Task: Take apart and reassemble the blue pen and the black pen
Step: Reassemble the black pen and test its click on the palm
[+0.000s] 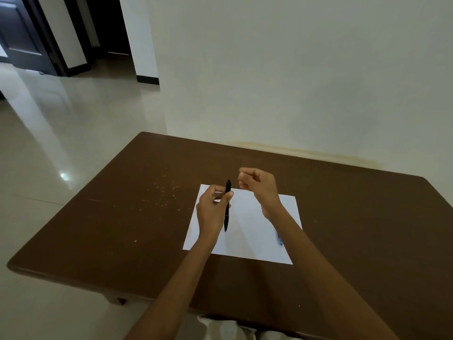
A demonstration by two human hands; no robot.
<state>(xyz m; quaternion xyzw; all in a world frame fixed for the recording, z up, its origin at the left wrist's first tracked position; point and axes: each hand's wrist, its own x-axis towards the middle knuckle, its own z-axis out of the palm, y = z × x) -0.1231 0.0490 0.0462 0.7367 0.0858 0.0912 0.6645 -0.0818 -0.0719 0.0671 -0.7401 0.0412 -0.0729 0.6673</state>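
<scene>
**Black pen upright, ready for both hands**

Black pen stands almost upright over the white paper on the brown bench, pinched at its middle by the left hand. The right hand hovers just beside its top, fingers curled, holding nothing visible. A blue pen, blurred, lies beside the right forearm. To unscrew well, I think the right hand should grip the upper barrel firmly and keep loose parts above the paper.
</scene>
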